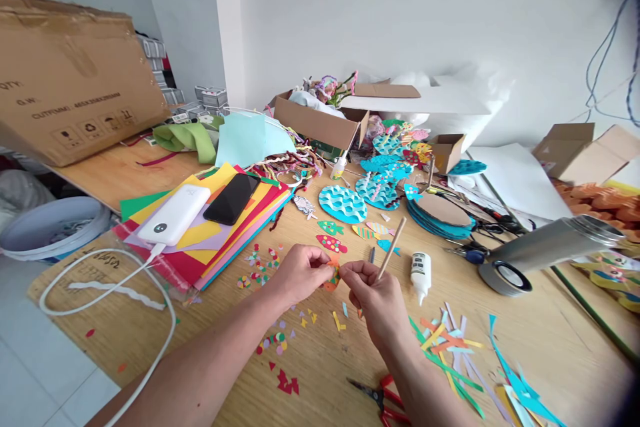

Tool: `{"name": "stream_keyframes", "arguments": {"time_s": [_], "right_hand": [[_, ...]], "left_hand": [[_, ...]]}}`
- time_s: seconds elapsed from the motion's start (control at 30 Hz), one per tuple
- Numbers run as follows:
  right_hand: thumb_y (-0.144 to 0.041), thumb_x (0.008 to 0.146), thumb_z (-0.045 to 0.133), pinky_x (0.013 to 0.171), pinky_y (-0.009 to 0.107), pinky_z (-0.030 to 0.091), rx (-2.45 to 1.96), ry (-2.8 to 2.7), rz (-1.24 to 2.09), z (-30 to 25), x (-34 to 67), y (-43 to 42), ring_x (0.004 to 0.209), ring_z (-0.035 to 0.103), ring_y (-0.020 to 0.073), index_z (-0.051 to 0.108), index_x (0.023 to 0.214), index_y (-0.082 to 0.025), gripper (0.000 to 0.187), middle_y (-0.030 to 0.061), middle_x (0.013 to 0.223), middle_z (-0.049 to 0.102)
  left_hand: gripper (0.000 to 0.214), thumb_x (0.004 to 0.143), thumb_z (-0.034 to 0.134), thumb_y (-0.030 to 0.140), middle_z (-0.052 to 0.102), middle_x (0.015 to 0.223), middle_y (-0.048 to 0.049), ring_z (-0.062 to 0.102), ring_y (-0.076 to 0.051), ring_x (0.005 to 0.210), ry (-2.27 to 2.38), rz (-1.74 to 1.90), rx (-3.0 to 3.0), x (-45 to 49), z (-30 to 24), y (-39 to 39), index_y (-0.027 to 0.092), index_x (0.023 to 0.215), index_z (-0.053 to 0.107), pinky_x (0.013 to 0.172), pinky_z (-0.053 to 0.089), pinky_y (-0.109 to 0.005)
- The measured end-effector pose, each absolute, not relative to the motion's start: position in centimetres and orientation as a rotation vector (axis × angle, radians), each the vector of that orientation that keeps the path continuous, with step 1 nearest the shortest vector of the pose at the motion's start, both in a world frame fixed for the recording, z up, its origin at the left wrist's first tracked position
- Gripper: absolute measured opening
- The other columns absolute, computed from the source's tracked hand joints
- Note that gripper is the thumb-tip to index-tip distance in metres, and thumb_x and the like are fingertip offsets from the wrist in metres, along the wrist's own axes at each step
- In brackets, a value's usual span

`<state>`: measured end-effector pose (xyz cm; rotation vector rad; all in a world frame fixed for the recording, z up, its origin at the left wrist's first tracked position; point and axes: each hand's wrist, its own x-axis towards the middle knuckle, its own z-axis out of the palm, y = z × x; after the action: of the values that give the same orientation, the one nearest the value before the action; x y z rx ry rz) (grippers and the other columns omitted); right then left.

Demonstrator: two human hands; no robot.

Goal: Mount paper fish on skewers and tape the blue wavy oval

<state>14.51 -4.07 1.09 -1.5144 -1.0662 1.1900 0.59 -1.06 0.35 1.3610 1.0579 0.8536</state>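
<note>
My left hand (305,273) pinches a small orange paper fish (331,280) over the table. In my right hand (376,297) is a thin wooden stick (393,245), slanting up and away, while the thumb and index fingertips meet at the fish's right edge. Whether those fingertips also hold a tiny paper piece is hidden. Just beyond lie a red dotted paper fish (331,243), a green one (331,227) and a blue one (389,247). A white glue bottle (421,273) lies right of my right hand, nozzle toward me.
Paper dots (273,343) and red scraps (287,381) lie near my left forearm. Red-handled scissors (383,397) sit by my right forearm, paper strips (450,340) farther right. Coloured sheets (200,247) carry a phone (232,199) and power bank (174,215). A steel flask (555,247) stands right.
</note>
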Motion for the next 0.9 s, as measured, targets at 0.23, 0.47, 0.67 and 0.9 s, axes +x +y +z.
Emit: {"name": "stream_keyframes", "arguments": {"time_s": [0.23, 0.47, 0.67, 0.9], "right_hand": [[-0.046, 0.061, 0.071, 0.041, 0.022, 0.018, -1.507, -1.073, 1.172, 0.9, 14.7, -4.1, 0.041, 0.030, 0.0069, 0.061, 0.064, -0.015, 0.033, -0.0061, 0.046, 0.041], [-0.046, 0.062, 0.071, 0.038, 0.021, 0.018, -1.504, -1.085, 1.160, 0.9, 14.6, -4.1, 0.039, 0.031, 0.0068, 0.061, 0.065, -0.014, 0.033, -0.0065, 0.044, 0.039], [-0.048, 0.065, 0.067, 0.039, 0.021, 0.020, -1.515, -1.106, 1.155, 1.3, 14.5, -4.2, 0.040, 0.032, 0.0073, 0.062, 0.066, -0.014, 0.034, -0.0060, 0.044, 0.041], [-0.051, 0.070, 0.063, 0.039, 0.021, 0.021, -1.517, -1.106, 1.120, 1.1, 14.7, -4.2, 0.040, 0.031, 0.0077, 0.061, 0.071, -0.015, 0.036, -0.0071, 0.046, 0.038]], "left_hand": [[0.016, 0.069, 0.056, 0.028, 0.050, 0.057, 0.0027, 0.046, -0.010, 0.055, 1.038, 0.837, 1.310, 0.6, 0.5, -1.1, 0.015, 0.060, 0.057, 0.054, 0.035, -0.022], [0.017, 0.070, 0.058, 0.030, 0.049, 0.056, 0.0034, 0.045, -0.010, 0.055, 1.059, 0.849, 1.353, 0.6, -0.1, -0.9, 0.015, 0.061, 0.056, 0.054, 0.034, -0.021], [0.018, 0.071, 0.056, 0.029, 0.048, 0.055, 0.0033, 0.043, -0.009, 0.054, 1.080, 0.885, 1.403, 0.5, 0.0, -0.9, 0.015, 0.060, 0.055, 0.053, 0.032, -0.021], [0.019, 0.069, 0.057, 0.030, 0.046, 0.054, 0.0037, 0.041, -0.009, 0.054, 1.093, 0.867, 1.376, 0.5, 0.7, -1.0, 0.015, 0.058, 0.054, 0.053, 0.031, -0.022]]}}
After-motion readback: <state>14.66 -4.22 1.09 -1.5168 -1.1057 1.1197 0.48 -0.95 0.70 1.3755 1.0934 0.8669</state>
